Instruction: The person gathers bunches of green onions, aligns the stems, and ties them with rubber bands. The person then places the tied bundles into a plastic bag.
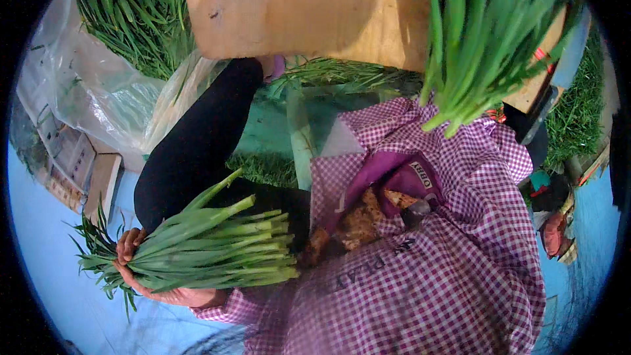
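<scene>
My left hand [148,283] is closed around a bunch of flat-leaved green stalks [212,251] that look like garlic chives. Their pale cut ends point right, and the leaf tips stick out past my fingers on the left. At the upper right, close to the camera, a second bunch of green stalks [473,54] has its cut ends downward over my checked sleeve. My right hand is not visible; whether it is behind that bunch cannot be made out. A brown-stained item [362,219], not clearly identifiable, lies in the folds of my purple-and-white checked garment [419,276].
A wooden board [296,10] with red tape stands in front of me. Loose greens [138,15] lie beside clear plastic sheeting [108,93] at the left. More greens [574,108] are at the right. My black-trousered leg [197,133] is bent below the board.
</scene>
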Motion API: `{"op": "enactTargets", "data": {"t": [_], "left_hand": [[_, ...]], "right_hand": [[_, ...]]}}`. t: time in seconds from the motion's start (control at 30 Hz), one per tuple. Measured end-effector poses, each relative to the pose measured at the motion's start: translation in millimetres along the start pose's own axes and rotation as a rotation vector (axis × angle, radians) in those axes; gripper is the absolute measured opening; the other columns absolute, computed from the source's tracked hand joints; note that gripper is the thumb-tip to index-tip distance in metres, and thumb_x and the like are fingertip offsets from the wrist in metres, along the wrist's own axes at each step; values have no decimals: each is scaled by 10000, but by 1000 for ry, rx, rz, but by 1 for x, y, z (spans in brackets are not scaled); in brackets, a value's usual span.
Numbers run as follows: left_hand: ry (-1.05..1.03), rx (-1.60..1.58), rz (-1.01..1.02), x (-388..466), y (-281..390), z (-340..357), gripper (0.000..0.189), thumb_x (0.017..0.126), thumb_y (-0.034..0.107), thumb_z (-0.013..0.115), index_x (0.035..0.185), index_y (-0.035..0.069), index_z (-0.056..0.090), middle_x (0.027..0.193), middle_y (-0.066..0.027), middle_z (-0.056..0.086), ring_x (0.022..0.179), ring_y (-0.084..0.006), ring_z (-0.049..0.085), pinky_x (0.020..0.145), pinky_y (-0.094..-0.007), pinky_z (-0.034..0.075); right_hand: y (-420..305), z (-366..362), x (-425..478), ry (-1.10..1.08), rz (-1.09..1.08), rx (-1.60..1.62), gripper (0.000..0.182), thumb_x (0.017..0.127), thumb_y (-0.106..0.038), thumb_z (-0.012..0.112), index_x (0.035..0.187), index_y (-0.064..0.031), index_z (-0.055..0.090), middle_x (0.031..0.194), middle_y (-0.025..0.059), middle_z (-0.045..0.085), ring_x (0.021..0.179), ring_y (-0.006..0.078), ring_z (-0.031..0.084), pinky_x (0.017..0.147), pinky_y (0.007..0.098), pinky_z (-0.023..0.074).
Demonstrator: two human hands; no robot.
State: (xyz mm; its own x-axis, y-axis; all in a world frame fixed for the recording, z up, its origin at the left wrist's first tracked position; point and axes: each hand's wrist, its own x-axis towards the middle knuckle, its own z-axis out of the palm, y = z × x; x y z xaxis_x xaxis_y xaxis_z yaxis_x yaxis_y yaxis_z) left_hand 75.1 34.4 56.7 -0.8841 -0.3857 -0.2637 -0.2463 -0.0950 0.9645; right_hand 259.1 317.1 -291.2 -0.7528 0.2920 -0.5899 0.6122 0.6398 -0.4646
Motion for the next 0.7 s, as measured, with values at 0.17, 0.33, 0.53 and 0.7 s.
{"op": "enactTargets", "data": {"t": [0.17,0.33,0.53,0.7], "left_hand": [[-398,-434,-325,11,14,-35,283,890,245,463,1051,12,457,1083,-98,503,1019,-146,482,936,-335,354],[29,-77,-93,-2,3,-8,115,864,154,486,846,63,418,824,-9,415,811,-103,428,778,-244,367],[-281,-5,-17,41,20,-129,494,881,315,429,1251,-7,374,1187,-176,456,1087,-252,449,956,-386,345],[21,243,41,28,11,-68,309,870,266,452,1046,22,382,1010,-113,432,934,-193,447,864,-345,377]], "right_hand": [[-6,31,20,-16,17,5,558,757,-243,571,1259,-97,374,1185,220,453,1099,364,450,909,447,382],[-11,56,33,-27,38,-20,566,755,-245,576,1261,-102,369,1181,223,453,1092,365,455,901,446,388],[-18,89,27,-11,75,-14,575,751,-247,583,1264,-107,363,1178,226,453,1084,366,461,891,444,396],[-20,128,11,-1,74,-16,582,749,-249,588,1266,-112,358,1174,229,453,1077,368,467,883,443,402]]}}
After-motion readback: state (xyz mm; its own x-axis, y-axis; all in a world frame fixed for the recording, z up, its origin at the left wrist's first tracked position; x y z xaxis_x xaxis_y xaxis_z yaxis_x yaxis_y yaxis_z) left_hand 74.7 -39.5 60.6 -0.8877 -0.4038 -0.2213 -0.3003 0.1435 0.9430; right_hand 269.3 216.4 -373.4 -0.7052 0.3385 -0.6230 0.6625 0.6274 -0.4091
